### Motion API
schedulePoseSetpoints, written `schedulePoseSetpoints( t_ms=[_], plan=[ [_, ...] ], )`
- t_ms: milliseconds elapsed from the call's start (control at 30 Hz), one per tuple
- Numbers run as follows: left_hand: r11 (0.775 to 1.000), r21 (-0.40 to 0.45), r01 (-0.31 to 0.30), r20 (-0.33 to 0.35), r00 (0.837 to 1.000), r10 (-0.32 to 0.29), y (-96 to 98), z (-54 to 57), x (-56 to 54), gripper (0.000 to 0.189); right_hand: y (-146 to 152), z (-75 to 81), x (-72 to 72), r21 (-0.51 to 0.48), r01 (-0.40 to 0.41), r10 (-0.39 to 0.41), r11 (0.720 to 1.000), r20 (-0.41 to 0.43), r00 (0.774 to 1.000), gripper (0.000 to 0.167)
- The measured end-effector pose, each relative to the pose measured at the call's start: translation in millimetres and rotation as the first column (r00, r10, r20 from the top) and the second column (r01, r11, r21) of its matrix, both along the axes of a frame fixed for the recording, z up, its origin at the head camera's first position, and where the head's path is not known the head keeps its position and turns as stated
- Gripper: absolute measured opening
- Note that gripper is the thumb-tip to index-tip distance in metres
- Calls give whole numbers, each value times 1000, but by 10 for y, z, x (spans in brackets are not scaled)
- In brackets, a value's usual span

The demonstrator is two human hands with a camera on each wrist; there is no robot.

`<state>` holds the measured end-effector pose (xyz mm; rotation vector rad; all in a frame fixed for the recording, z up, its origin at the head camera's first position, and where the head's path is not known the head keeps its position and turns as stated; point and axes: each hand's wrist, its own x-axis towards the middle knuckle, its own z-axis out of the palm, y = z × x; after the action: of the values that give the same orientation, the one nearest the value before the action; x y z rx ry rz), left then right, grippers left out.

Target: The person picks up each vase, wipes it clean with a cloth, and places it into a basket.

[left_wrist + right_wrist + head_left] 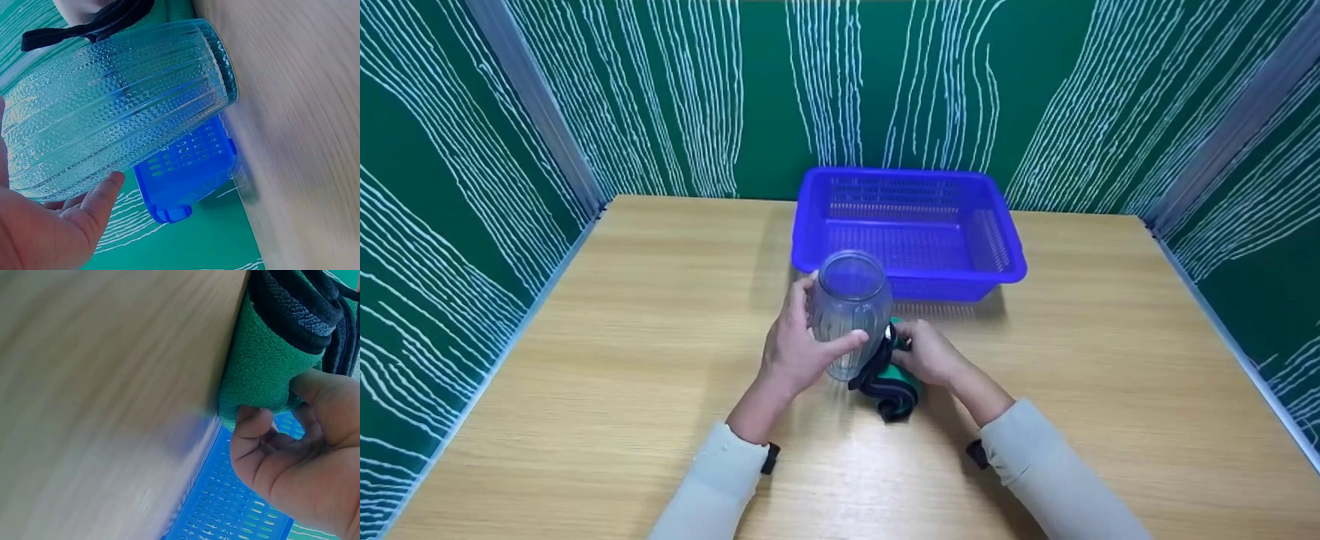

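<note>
A clear ribbed glass jar with an open mouth is in my left hand, whose fingers and thumb wrap its near side. The left wrist view shows the bumpy texture of the glass jar, its base close to the tabletop. My right hand pinches a green cloth with black edging, bunched against the jar's right side. In the right wrist view the green cloth is folded over, with the thumb and fingers of my right hand gripping its edge.
Just behind the jar stands a purple-blue plastic basket with slotted walls. The wooden table is bounded by green walls with white wavy lines and metal corner posts.
</note>
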<state>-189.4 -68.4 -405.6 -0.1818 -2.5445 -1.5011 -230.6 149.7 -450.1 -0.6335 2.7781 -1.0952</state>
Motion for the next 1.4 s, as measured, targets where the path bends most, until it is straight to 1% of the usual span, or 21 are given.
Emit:
schedulePoseSetpoints(
  t_ms=[233,333,467,633,767,867,967,1033,1200,1333,1400],
  plan=[
    [1000,-4,-15,-19,1000,15,23,11,11,94,39,9,-2,-9,-35,35,999,17,999,13],
    [1000,18,-21,-17,1000,21,39,22,20,95,75,17,-9,-29,-47,49,998,53,997,18],
    [999,34,-17,-17,1000,18,45,42,19,95,121,27,-28,-103,-38,50,994,114,992,24],
    [1000,23,-13,-9,1000,13,27,63,5,93,160,62,-26,-191,-14,40,981,131,991,31],
    [1000,-15,-24,-12,1000,24,14,58,1,94,174,117,-12,-252,-1,38,968,145,989,35],
    [999,-25,-27,-32,999,26,2,47,1,98,186,148,-3,-287,8,39,958,155,987,39],
    [1000,-2,-19,-63,998,19,-10,35,0,104,210,147,-3,-311,22,29,950,158,987,44],
    [1000,25,-14,-74,997,16,-15,31,-1,106,225,135,-9,-339,29,27,940,160,987,47],
    [997,74,-8,-72,997,13,-11,33,-7,97,242,121,-23,-414,14,49,910,139,989,50],
    [998,54,-13,-74,997,17,-16,40,-13,88,233,136,-21,-452,13,44,892,115,992,48],
    [999,45,-13,-72,997,17,-24,48,-14,85,227,146,-10,-457,21,30,889,104,994,47]
  ],
)
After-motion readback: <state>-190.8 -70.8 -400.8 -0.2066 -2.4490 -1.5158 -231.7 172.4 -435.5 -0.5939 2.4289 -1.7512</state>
